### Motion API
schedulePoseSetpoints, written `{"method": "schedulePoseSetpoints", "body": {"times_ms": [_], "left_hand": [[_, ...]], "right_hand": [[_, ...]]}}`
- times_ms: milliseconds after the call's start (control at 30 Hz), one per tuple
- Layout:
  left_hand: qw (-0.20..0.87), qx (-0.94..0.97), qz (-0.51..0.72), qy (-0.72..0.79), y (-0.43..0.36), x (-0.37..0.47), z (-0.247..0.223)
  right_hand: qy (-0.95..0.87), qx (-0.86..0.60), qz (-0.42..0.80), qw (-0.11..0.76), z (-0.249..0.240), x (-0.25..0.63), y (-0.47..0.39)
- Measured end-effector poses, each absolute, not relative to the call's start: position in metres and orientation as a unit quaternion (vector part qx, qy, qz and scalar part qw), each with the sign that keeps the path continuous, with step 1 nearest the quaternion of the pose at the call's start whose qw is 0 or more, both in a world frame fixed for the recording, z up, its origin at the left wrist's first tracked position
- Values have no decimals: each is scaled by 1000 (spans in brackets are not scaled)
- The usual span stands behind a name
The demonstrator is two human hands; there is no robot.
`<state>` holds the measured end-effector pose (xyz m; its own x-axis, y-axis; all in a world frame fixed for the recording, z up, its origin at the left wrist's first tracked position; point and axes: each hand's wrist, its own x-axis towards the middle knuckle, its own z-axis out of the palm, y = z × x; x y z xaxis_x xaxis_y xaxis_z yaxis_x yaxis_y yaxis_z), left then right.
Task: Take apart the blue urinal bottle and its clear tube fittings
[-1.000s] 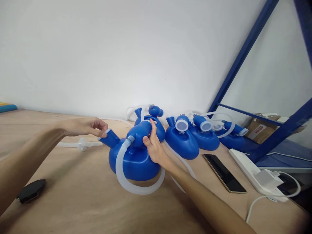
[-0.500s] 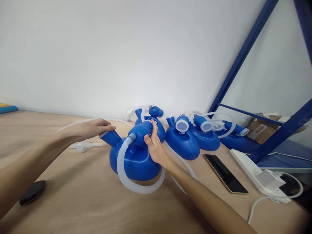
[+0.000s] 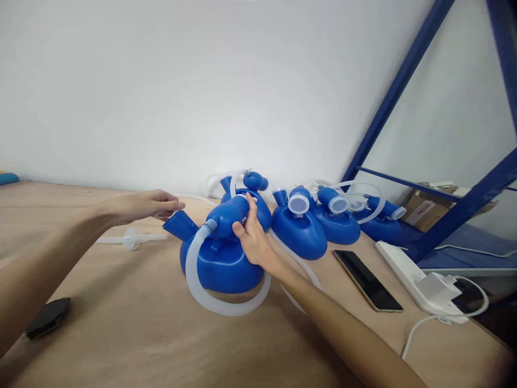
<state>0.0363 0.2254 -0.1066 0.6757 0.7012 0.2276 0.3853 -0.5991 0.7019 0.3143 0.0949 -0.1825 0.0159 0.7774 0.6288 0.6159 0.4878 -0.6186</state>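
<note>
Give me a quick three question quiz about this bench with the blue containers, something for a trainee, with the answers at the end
1. True or false: the right hand grips the neck of the near blue container.
2. What lies flat on the table right of the containers: A a phone, B a plate, C a book?
3. Fill in: the left hand is at the container's open ____.

Key: 1 true. 2 A, the phone. 3 spout.

Left hand [image 3: 143, 205]: forearm extended from the lower left, palm down, fingers curled loosely together. Right hand [image 3: 251, 237]: forearm reaching up from the lower right, fingers spread and raised in a closed grip.
</note>
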Motion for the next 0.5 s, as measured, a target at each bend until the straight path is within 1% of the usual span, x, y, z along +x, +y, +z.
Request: {"method": "schedulePoseSetpoints", "body": {"times_ms": [100, 167, 233, 400, 433, 500], "left_hand": [[335, 859, 225, 315, 233, 38, -106], [329, 857, 227, 326, 240, 43, -112], [333, 861, 198, 329, 242, 52, -122], [449, 833, 129, 296, 234, 72, -136], [451, 832, 130, 297, 233, 72, -134], [418, 838, 161, 312, 230, 67, -126]], "right_hand": [[-700, -489, 96, 511, -180, 316, 96], [-701, -475, 117, 519, -179, 315, 94], [-699, -465, 148, 524, -177, 313, 92], [-707, -461, 186, 503, -170, 304, 82], [-708, -464, 197, 495, -167, 303, 79], [-703, -471, 224, 484, -160, 303, 74]]}}
